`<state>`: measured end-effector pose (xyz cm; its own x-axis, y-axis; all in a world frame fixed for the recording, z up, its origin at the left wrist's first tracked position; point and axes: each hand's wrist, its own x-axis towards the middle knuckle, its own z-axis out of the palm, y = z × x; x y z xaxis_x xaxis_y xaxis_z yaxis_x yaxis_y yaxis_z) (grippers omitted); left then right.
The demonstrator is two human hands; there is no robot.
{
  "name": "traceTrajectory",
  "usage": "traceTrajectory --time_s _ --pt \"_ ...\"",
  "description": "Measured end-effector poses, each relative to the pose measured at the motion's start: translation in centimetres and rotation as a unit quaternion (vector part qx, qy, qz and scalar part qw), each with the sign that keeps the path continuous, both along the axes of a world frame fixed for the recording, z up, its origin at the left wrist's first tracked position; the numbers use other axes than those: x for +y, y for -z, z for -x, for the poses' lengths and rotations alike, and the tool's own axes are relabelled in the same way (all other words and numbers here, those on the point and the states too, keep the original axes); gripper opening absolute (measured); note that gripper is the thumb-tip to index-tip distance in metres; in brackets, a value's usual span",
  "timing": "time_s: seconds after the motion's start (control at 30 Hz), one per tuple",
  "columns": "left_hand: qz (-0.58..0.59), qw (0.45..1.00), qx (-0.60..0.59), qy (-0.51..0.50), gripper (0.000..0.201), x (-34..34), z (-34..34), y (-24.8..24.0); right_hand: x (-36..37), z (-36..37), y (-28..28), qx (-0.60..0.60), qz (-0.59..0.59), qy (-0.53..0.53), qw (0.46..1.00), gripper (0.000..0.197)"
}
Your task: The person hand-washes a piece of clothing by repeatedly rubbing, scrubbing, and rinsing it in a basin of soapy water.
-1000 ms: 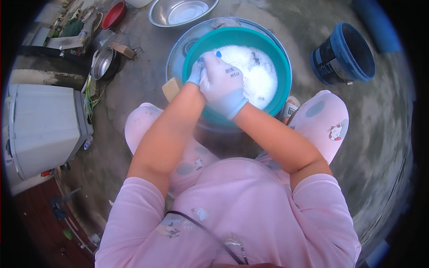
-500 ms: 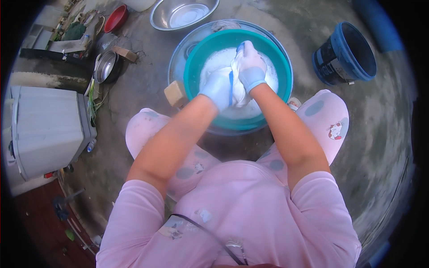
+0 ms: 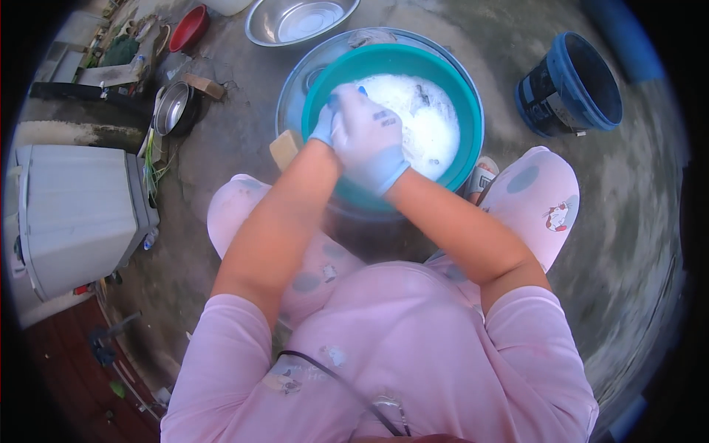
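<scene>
My right hand [image 3: 367, 140], in a white glove with a pale blue cuff, is closed over my left hand [image 3: 322, 127] at the left side of a green basin [image 3: 465, 85]. The left glove is mostly covered; its blue cuff shows. Both hands are pressed together and slightly blurred, and whatever is between them is hidden. To their right, white suds [image 3: 417, 111] cover the water, with small dark patches in the foam. The green basin sits within a larger, clear bluish tub [image 3: 292, 96].
A pale yellow block [image 3: 283, 150] lies by the tub's left side. Beyond the tub is a metal bowl [image 3: 299, 22]; to the right, a dark blue bucket [image 3: 565, 88]. A red bowl [image 3: 189, 28], a metal pan [image 3: 173, 108] and a grey bin [image 3: 81, 218] are on the left.
My hands have swung left across the basin, still together. The white cloth seen twisted between them before is now out of sight, and more foam shows on the right.
</scene>
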<state>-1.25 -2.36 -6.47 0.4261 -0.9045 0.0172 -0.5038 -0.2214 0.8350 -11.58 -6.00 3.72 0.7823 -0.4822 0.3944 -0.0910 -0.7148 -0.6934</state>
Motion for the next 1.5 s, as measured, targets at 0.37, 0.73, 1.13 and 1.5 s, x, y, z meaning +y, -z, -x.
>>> traceTrajectory --time_s 0.37,0.73,1.13,1.5 --pt "0.128 0.788 0.535 -0.276 0.03 0.6 -5.1 -5.5 -13.2 -0.1 1.5 0.067 -0.397 -0.112 0.909 0.022" --pt "0.067 0.991 -0.106 -0.042 0.071 -0.6 3.0 -8.3 -13.7 1.6 1.2 -0.117 -0.698 -0.116 0.697 0.023" --pt "0.052 0.958 0.247 -0.138 0.03 2.2 0.0 -13.5 -15.1 1.9 -1.8 -0.146 -0.442 -0.118 0.877 0.049" --pt "0.104 0.955 0.277 -0.002 0.026 4.7 -0.3 -16.7 -11.7 1.9 -1.5 0.014 -0.429 -0.357 0.83 0.077"
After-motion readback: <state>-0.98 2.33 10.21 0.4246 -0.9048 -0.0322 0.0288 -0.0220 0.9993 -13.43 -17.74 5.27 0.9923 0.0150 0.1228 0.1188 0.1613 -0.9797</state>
